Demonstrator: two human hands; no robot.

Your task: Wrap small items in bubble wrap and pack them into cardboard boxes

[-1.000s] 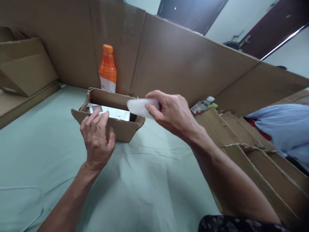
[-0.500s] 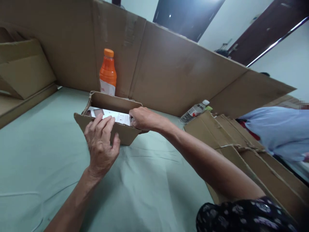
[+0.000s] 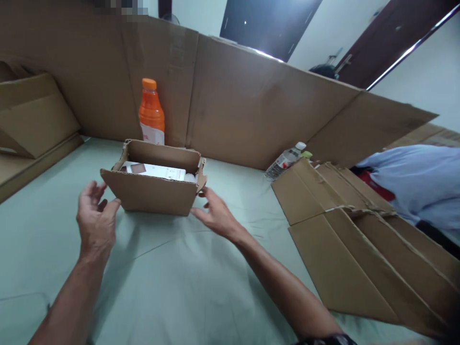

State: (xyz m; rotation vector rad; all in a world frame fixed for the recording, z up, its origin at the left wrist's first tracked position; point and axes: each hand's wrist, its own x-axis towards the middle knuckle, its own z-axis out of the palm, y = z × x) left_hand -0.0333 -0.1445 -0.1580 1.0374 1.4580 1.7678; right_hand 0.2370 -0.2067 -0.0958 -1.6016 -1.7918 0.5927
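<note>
A small open cardboard box (image 3: 151, 194) stands on the pale green cloth (image 3: 187, 278). Inside it lies a white flat packet (image 3: 154, 170), and a bit of a translucent white piece (image 3: 189, 178) shows at the box's right end. My left hand (image 3: 94, 218) is open, fingers spread, just left of the box's front corner and apart from it. My right hand (image 3: 213, 213) is open too, its fingertips at the box's right front corner. Neither hand holds anything.
An orange bottle (image 3: 151, 114) stands behind the box against a tall cardboard wall (image 3: 251, 105). A clear water bottle (image 3: 285, 160) lies to the right. Flattened cardboard sheets (image 3: 359, 239) are stacked at right, folded cardboard (image 3: 34, 115) at left. A person's light blue sleeve (image 3: 417, 184) shows far right.
My right hand put the translucent white piece into the box's right end and drew back empty. My left hand came off the box's front wall and now hovers open to its left.
</note>
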